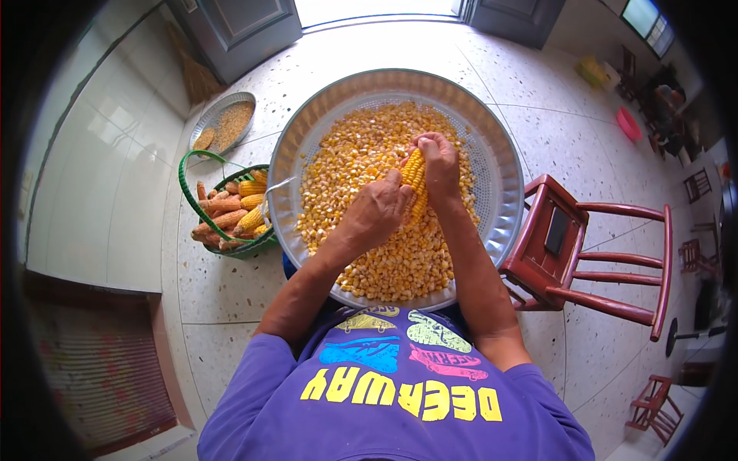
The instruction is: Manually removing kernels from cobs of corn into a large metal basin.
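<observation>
A yellow ear of corn (414, 173), partly bare of kernels along its left side, is held over a wide round metal sieve pan (493, 196). My right hand (441, 167) grips its far end from the right, fingers curled over the tip. Against the ear's left side press the thumb and fingers of my left hand (375, 207); the palm is turned away from view. Loose corn kernels (351, 167) cover most of the perforated bottom of the pan, which rests on my lap. Both hands hide parts of the ear.
To the left stands a green woven basket (245, 249) with several ears and cobs. Behind it lies a smaller metal tray (210, 112) of grain. A red wooden chair (542, 248), bearing a dark phone-like object (556, 230), touches or nearly touches the pan's right side. A person (669, 109) sits far right.
</observation>
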### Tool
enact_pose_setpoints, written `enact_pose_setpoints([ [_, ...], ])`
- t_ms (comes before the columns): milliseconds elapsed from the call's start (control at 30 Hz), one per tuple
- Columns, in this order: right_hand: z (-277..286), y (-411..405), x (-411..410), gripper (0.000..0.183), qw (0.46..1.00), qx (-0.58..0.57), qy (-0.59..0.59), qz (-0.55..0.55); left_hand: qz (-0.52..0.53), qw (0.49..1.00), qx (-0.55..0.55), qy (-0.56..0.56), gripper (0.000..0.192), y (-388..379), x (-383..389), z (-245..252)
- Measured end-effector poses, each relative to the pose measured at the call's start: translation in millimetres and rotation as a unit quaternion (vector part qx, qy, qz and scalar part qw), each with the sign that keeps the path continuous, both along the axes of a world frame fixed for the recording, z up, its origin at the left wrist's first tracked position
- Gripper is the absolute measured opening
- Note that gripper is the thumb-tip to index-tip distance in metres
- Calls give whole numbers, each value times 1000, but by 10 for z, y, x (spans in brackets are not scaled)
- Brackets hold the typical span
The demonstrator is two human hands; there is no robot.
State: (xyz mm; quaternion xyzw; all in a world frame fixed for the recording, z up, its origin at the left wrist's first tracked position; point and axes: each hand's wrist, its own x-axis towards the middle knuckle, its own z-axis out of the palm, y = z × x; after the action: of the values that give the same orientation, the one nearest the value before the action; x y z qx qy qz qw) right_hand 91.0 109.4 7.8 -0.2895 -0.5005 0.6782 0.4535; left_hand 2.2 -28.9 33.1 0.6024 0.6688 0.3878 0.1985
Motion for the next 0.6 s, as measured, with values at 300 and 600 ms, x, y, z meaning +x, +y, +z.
enact_pose_setpoints([
  [300,-172,67,-51,17,993,68,-74,-58,66,996,45,36,23,43,-6,-172],
  [600,99,30,74,16,990,-63,116,54,58,975,4,-217,23,70,-109,-83],
])
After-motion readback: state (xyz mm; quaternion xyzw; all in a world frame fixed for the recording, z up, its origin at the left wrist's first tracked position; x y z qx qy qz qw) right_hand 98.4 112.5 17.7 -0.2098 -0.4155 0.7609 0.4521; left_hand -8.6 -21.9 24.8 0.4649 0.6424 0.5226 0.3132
